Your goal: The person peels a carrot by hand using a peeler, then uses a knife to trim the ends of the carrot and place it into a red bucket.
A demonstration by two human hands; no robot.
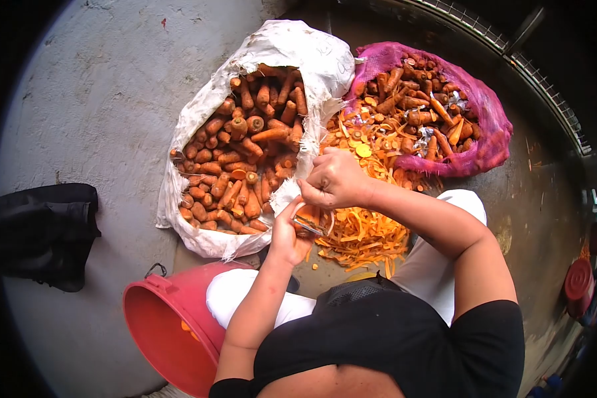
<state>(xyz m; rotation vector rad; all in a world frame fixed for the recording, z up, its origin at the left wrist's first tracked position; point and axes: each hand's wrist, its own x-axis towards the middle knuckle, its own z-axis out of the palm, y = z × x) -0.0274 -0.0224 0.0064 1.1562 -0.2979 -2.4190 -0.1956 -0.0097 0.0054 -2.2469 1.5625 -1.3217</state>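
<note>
My left hand (pixel 290 240) is closed around a peeler (pixel 310 229) with a pale curved frame and a metal blade. An orange carrot surface (pixel 308 214) shows by the blade, mostly covered by fingers. Just above, my right hand (pixel 337 180) is curled into a fist; whatever lies inside it is hidden. Both hands are close together over a heap of carrot peelings (pixel 365 232). To their left, a white woven sack (pixel 191 126) lies open, full of carrots (pixel 229 166). At the upper right, a magenta mesh sack (pixel 494 126) holds more carrots and scraps.
A red bucket (pixel 172 308) lies tilted by my left leg, with orange bits inside. Dark cloth (pixel 50 229) rests on the grey floor (pixel 119 86) at left. A metal grate (pixel 537 73) curves along the upper right. Another red container (pixel 578 282) stands at far right.
</note>
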